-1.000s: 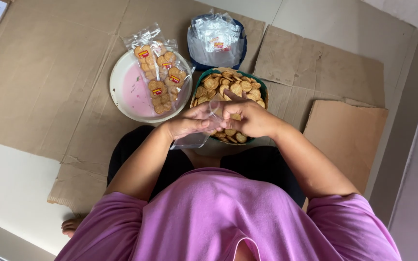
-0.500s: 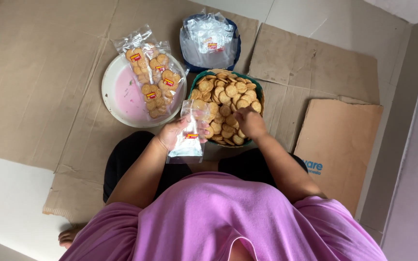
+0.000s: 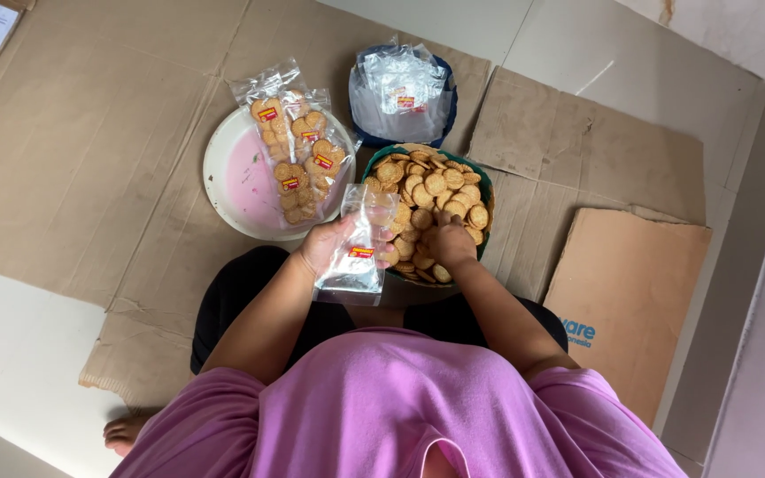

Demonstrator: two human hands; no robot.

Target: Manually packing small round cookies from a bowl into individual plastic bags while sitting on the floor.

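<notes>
My left hand (image 3: 322, 245) holds an empty clear plastic bag (image 3: 355, 255) with a small red-and-yellow label, upright next to the green bowl (image 3: 487, 188). That bowl is heaped with round brown biscuits (image 3: 427, 186). My right hand (image 3: 447, 242) rests in the bowl's near side, fingers curled down onto the biscuits. Whether it grips any biscuit is hidden.
A white plate with a pink centre (image 3: 241, 181) at the left carries filled biscuit bags (image 3: 298, 150). A blue bowl (image 3: 446, 97) farther away holds a stack of empty clear bags (image 3: 400, 84). Flattened cardboard sheets (image 3: 90, 133) cover the floor; a wall runs along the right.
My hands, together on the bag a second ago, have parted. The left keeps the bag, now hanging open and upright, and the right has gone into the biscuit bowl.
</notes>
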